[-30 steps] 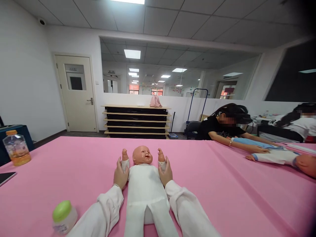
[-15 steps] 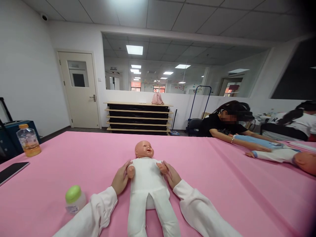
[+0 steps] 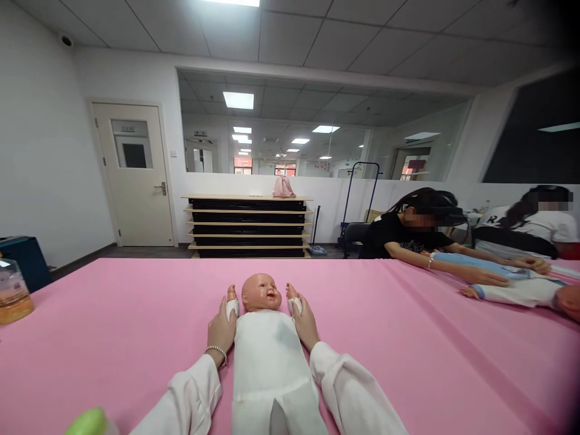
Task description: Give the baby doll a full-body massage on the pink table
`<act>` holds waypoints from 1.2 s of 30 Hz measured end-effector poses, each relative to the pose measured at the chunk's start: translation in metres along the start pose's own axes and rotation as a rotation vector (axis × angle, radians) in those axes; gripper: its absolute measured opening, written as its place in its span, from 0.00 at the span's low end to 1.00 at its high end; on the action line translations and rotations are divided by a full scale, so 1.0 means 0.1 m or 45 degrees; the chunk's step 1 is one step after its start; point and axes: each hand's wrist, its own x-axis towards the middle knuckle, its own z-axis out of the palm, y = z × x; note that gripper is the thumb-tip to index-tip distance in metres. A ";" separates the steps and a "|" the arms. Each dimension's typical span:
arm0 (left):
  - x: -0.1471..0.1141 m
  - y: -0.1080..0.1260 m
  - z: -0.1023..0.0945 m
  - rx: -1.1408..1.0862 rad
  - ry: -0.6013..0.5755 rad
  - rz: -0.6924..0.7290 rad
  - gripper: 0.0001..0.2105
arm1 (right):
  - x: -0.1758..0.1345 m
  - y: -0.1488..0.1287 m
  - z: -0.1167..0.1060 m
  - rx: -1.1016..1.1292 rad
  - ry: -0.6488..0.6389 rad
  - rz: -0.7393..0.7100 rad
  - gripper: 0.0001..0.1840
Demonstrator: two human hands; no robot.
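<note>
A baby doll [image 3: 274, 356] in a white cloth suit lies on its back on the pink tablecloth [image 3: 385, 338], its head pointing away from me. Both its arms are raised beside its head. My left hand [image 3: 222, 329] is wrapped round the doll's arm on the left, with the small doll hand showing above my fingers. On the other side, my right hand [image 3: 306, 320] grips the doll's other arm in the same way. A beaded bracelet circles my left wrist. The doll's lower legs fall outside the view.
A jar with a green lid [image 3: 87, 422] stands at the lower left. A bottle of orange liquid [image 3: 14, 296] is at the left edge. Across the table to the right, a person [image 3: 408, 229] in black handles another doll [image 3: 530, 292]. Stacked shelving [image 3: 247, 226] stands behind the table.
Both my hands have moved up and away from me, bringing the doll's arms from its chest sides to beside its head. The camera view has shifted, and the phone has left it.
</note>
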 end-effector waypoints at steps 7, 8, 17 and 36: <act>-0.30 -0.04 -0.13 -0.225 0.262 0.167 0.28 | -0.25 -0.04 -0.12 -0.030 0.176 -0.139 0.28; -0.37 -0.09 -0.16 -0.248 0.258 0.213 0.29 | -0.32 -0.03 -0.17 -0.030 0.156 -0.224 0.30; -0.84 -0.45 -0.59 -0.101 -0.351 0.887 0.16 | -0.85 -0.07 -0.87 -0.118 -0.395 -0.668 0.16; -0.01 -0.07 0.08 -0.236 -0.002 0.058 0.21 | -0.04 -0.04 -0.06 0.019 -0.059 -0.017 0.21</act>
